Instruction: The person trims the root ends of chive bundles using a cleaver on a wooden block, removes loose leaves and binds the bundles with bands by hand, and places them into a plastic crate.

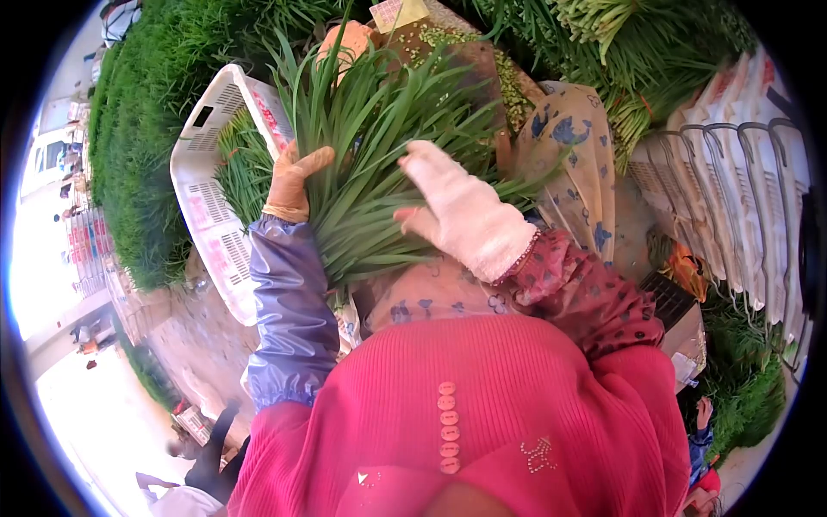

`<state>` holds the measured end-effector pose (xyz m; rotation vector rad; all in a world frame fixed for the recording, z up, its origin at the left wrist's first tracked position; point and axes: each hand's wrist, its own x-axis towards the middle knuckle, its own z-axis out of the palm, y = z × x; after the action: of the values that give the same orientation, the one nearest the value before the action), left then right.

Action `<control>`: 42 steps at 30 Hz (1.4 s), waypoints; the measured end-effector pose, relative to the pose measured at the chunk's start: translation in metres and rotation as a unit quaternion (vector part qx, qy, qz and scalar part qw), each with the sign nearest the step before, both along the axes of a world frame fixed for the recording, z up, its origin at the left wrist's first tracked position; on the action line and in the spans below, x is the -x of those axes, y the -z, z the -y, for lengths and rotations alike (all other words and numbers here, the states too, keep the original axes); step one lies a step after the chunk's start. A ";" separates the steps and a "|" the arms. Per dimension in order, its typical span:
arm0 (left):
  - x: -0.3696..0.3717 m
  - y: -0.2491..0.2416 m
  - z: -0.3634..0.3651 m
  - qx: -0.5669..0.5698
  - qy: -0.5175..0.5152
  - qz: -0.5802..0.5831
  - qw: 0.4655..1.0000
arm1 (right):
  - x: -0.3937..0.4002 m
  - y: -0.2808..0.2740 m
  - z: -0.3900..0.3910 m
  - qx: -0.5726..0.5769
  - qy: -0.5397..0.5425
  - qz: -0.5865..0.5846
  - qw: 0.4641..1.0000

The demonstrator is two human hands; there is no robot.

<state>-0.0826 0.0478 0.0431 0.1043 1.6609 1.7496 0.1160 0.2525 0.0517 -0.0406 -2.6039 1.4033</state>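
Note:
A large loose bunch of long flat green leaves, like garlic chives point(379, 129), lies across my lap. At its left edge is my left hand point(295, 181) in a tan glove, thumb and forefinger apart, thumb over the outer leaves; its other fingers are hidden. Over the bunch's right side my right hand point(469, 211), in a white fingerless glove, is open with fingers and thumb spread and slightly blurred, its fingertips close over the leaves. Beside my left arm a white plastic crate point(233, 267) holds more green bunches point(243, 159).
Tall stacks of green bunches point(129, 189) stand at the left, with more bunches point(637, 52) at the top right. White crates point(719, 172) are stacked on the right. Small green scraps point(517, 99) lie ahead of my knee, which a patterned plastic apron point(573, 172) covers.

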 end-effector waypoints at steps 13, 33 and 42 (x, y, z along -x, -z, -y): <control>-0.015 -0.009 -0.006 0.003 0.000 -0.012 1.000 | 0.024 0.025 -0.021 0.245 0.130 0.163 0.947; -0.015 0.000 -0.021 0.013 0.025 0.019 0.999 | 0.029 -0.048 -0.055 -0.181 0.014 -0.089 0.979; -0.015 0.010 -0.014 -0.012 -0.036 0.013 0.999 | 0.050 0.008 0.006 0.084 -0.001 0.082 0.993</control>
<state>-0.0675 0.0621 0.0334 0.0321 1.6435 1.8162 0.0657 0.2464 0.0433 -0.1834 -2.6055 1.6830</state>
